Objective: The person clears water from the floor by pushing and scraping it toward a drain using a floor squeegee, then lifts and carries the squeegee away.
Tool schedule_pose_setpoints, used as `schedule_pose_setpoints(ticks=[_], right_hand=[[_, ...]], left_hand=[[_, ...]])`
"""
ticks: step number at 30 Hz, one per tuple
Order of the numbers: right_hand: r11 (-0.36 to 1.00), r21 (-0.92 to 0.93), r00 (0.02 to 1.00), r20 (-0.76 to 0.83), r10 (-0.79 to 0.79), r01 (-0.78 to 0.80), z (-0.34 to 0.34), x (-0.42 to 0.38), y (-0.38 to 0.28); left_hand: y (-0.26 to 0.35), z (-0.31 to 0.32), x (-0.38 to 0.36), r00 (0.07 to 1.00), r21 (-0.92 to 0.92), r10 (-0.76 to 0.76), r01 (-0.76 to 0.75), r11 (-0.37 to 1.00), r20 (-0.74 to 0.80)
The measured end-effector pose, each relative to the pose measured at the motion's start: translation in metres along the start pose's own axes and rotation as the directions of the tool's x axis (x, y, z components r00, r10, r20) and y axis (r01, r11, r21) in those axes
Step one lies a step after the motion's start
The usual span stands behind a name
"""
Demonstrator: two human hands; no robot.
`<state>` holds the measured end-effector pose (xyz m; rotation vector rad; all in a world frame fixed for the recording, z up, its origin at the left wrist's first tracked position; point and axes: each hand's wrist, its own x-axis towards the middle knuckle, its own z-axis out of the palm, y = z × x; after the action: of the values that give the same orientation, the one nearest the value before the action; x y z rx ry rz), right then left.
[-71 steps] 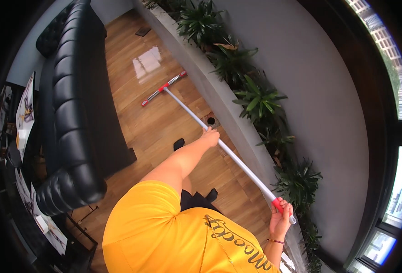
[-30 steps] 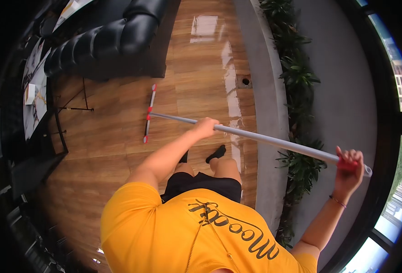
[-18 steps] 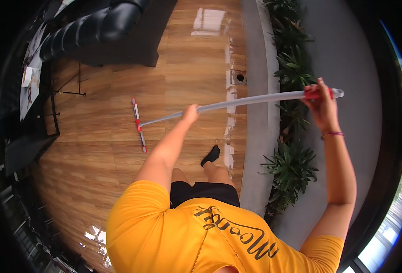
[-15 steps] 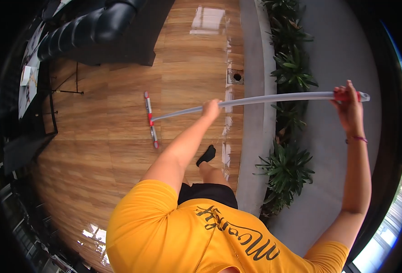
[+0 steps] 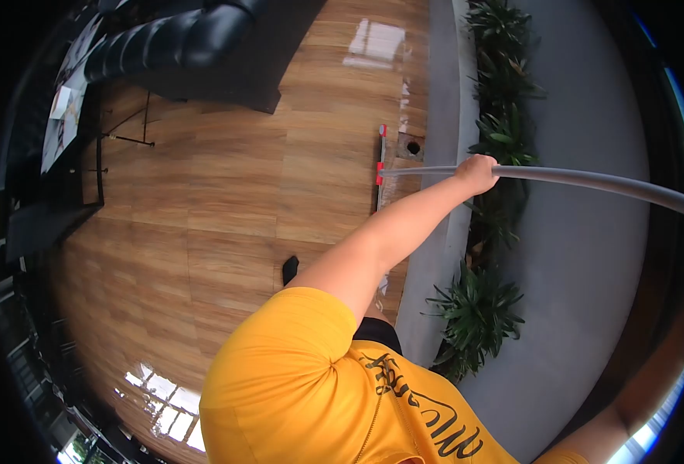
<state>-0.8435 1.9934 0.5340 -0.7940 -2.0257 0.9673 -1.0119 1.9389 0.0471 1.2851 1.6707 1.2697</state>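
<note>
Now left hand (image 5: pixel 477 172) fingers wrapped round mop pole (image 5: pixel 589 180), head (image 5: pixel 380 166) beside planter ledge (image 5: pixel 442 116).

Yellow short-sleeved shirt (image 5: pixel 295 371) with dark script lettering, black shorts (image 5: pixel 376 332), dark sock (image 5: pixel 289 269).

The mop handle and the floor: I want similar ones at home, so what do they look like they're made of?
The mop handle, gripped by the left hand, looks like smooth grey metal tubing, perhaps aluminium or coated steel: even, slim, with a soft sheen. The floor looks like glossy wood planks or wood-look laminate: brown grain, plank seams and bright window reflections. Which of the two cannot be told.
</note>
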Motion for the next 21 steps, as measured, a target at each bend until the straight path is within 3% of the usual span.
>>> schedule_pose_setpoints(ticks=[1,4,6,7,8,9,10,13,18,21], right_hand=[[0.984,0.171,0.998,-0.031,0.054,-0.048,0.008,-0.004,-0.007],[0.953,0.294,0.995,-0.045,0.084,-0.067,0.008,-0.018,-0.02],[0.887,0.43,0.981,-0.013,0.191,-0.167,0.026,-0.041,-0.013],[0.861,0.479,0.963,-0.105,0.25,-0.171,0.034,-0.053,-0.003],[0.818,0.535,0.973,0.033,0.23,-0.211,0.047,-0.068,0.008],[0.792,0.566,0.973,0.092,0.214,-0.227,0.075,-0.078,0.018],[0.765,0.594,0.969,0.15,0.196,-0.247,0.103,-0.087,0.029],[0.737,0.626,0.959,0.067,0.275,-0.255,0.232,-0.106,0.067],[0.523,0.739,0.871,0.175,0.46,-0.425,0.439,-0.116,0.131],[0.498,0.721,0.816,0.161,0.556,-0.482,0.497,-0.122,0.135]], left_hand=[[0.001,-0.016,-0.004,1.0,0.013,-0.005,0.005,1.0,-0.013],[0.001,-0.089,-0.023,0.993,0.153,0.064,-0.078,0.985,0.097],[-0.011,-0.15,-0.047,0.981,0.264,0.05,-0.099,0.959,0.186],[-0.02,-0.18,-0.065,0.982,0.301,0.039,-0.094,0.949,0.183],[-0.033,-0.212,-0.081,0.976,0.363,0.044,-0.121,0.924,0.213],[-0.044,-0.245,-0.1,0.974,0.343,0.037,-0.115,0.932,0.224],[-0.049,-0.279,-0.115,0.959,0.397,-0.146,0.039,0.917,0.244],[-0.124,-0.37,-0.149,0.89,0.609,-0.407,0.209,0.765,0.206],[-0.28,-0.518,-0.152,0.831,0.728,-0.542,0.296,0.619,0.123],[-0.338,-0.552,-0.145,0.809,0.705,-0.564,0.304,0.641,0.164]])
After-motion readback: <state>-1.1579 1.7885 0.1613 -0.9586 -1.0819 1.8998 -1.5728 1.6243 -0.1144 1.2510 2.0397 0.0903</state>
